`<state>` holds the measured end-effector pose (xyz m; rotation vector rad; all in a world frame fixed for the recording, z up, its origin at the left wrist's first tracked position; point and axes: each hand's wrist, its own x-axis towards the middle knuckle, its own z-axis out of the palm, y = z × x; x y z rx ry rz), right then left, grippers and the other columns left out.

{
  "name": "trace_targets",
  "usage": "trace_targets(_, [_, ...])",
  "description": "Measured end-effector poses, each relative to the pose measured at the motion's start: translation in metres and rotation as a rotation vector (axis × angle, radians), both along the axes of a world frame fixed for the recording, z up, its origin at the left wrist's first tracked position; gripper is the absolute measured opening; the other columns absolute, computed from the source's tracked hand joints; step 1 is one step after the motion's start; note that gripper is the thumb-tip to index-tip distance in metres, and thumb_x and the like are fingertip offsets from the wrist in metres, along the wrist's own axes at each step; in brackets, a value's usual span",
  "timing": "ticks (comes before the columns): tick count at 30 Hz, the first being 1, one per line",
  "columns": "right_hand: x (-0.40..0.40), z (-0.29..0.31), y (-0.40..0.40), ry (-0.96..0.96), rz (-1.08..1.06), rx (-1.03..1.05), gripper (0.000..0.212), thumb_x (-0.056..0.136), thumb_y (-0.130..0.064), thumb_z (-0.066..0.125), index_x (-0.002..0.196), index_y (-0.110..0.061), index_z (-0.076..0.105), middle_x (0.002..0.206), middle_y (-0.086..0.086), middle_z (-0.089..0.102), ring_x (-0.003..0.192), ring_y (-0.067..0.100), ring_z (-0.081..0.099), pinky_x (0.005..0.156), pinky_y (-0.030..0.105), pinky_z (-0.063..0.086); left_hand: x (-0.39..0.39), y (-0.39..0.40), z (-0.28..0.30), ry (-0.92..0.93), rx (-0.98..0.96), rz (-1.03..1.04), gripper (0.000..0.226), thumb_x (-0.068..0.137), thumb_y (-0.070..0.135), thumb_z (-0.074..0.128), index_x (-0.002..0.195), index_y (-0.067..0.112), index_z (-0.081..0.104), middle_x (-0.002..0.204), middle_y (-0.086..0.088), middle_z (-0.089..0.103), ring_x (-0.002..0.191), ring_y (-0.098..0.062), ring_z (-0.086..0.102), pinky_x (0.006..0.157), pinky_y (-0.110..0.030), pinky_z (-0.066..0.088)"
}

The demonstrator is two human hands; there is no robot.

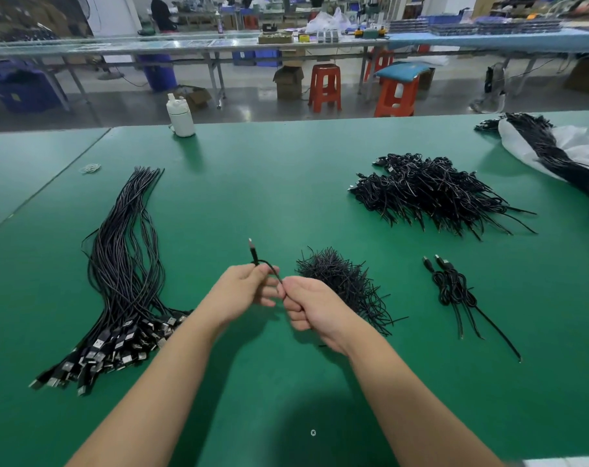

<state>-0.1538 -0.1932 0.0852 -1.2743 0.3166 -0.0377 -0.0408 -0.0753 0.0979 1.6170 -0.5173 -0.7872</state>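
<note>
On the head camera, my left hand point(242, 291) pinches a short black cable point(254, 256) just below its plug, above the green table point(252, 183). My right hand point(311, 308) is curled around the cable's other stretch. A heap of black ties point(340, 281) lies just behind it, and loose cables point(124, 264) lie far left.

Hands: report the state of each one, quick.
Left hand: closed, holding the black cable near its free end.
Right hand: closed, gripping the same cable further along.
</note>
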Motion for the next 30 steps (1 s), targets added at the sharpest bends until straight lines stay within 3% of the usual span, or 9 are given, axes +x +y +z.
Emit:
trace_targets(3, [-0.004,0.000,0.009,-0.029,0.014,-0.079,0.030,0.107,-0.020,0.040,0.080,-0.013,0.052,0.057,-0.003,0.036,0.048,0.009,0.022,0.046,0.021,0.018,0.003,0.001,-0.007,0.125,-0.196,0.002,0.032,0.106,0.018,0.036,0.115,0.003,0.062,0.109,-0.013,0.074,0.093,-0.021,0.073,0.077,-0.025,0.057])
trace_targets(10, [-0.015,-0.003,0.001,-0.084,-0.048,0.068,0.029,0.106,-0.017,0.039,0.083,-0.010,0.054,0.064,0.004,0.050,0.053,0.012,0.036,0.052,0.025,0.034,0.009,0.005,-0.010,0.145,-0.211,-0.128,0.036,0.104,0.021,0.037,0.123,-0.002,0.057,0.119,-0.019,0.069,0.105,-0.032,0.069,0.089,-0.039,0.058])
trace_targets(16, [-0.011,-0.012,0.007,0.002,0.047,-0.279,0.030,0.105,-0.011,0.041,0.080,-0.011,0.058,0.062,0.004,0.061,0.051,0.013,0.050,0.053,0.021,0.046,-0.011,-0.014,-0.005,0.391,-0.409,0.038,0.042,0.106,0.025,0.030,0.121,-0.006,0.054,0.116,-0.021,0.069,0.107,-0.031,0.069,0.081,-0.032,0.058])
trace_targets(18, [-0.008,-0.017,0.010,0.044,0.012,-0.443,0.032,0.104,-0.015,0.045,0.076,-0.013,0.060,0.062,0.002,0.065,0.053,0.014,0.054,0.058,0.027,0.050,-0.015,-0.020,-0.002,0.448,-0.458,0.085,0.043,0.107,0.026,0.028,0.120,-0.006,0.054,0.114,-0.019,0.071,0.102,-0.027,0.071,0.075,-0.029,0.059])
trace_targets(20, [-0.007,-0.023,0.011,0.066,-0.063,-0.538,0.033,0.102,-0.022,0.050,0.072,-0.015,0.062,0.064,0.002,0.069,0.057,0.014,0.059,0.067,0.033,0.054,-0.017,-0.024,0.002,0.431,-0.443,0.115,0.041,0.108,0.026,0.030,0.118,-0.004,0.055,0.109,-0.015,0.073,0.078,-0.019,0.073,0.059,-0.025,0.055])
trace_targets(23, [-0.008,-0.025,0.010,0.034,-0.110,-0.482,0.025,0.099,-0.021,0.057,0.077,-0.017,0.067,0.071,0.001,0.073,0.062,0.008,0.063,0.068,0.028,0.055,-0.021,-0.027,0.003,0.404,-0.404,0.168,0.035,0.106,0.026,0.035,0.109,0.000,0.058,0.088,-0.008,0.073,0.044,-0.011,0.045,0.043,-0.021,0.038])
trace_targets(25, [-0.009,-0.021,0.008,-0.001,-0.110,-0.403,0.005,0.094,-0.018,0.065,0.091,-0.016,0.070,0.072,-0.006,0.072,0.063,0.002,0.058,0.065,0.018,0.048,-0.021,-0.027,0.002,0.448,-0.425,0.179,0.032,0.105,0.027,0.038,0.101,0.001,0.057,0.073,-0.006,0.066,0.040,-0.010,0.035,0.040,-0.021,0.032])
trace_targets(28, [-0.010,-0.017,0.007,-0.092,-0.098,-0.114,0.037,0.086,-0.006,0.074,0.120,-0.016,0.063,0.098,-0.002,0.074,0.092,0.011,0.065,0.092,0.025,0.051,-0.022,-0.024,0.001,0.512,-0.444,0.109,0.029,0.104,0.027,0.039,0.092,0.005,0.054,0.070,-0.007,0.061,0.042,-0.013,0.043,0.044,-0.023,0.040])
trace_targets(30, [-0.011,-0.015,0.010,-0.119,-0.136,-0.071,0.050,0.081,0.001,0.077,0.124,-0.020,0.061,0.106,-0.002,0.074,0.103,0.011,0.067,0.094,0.023,0.051,-0.025,-0.023,0.001,0.539,-0.422,0.032,0.030,0.103,0.028,0.041,0.088,0.006,0.055,0.076,-0.012,0.066,0.052,-0.018,0.058,0.054,-0.029,0.052])
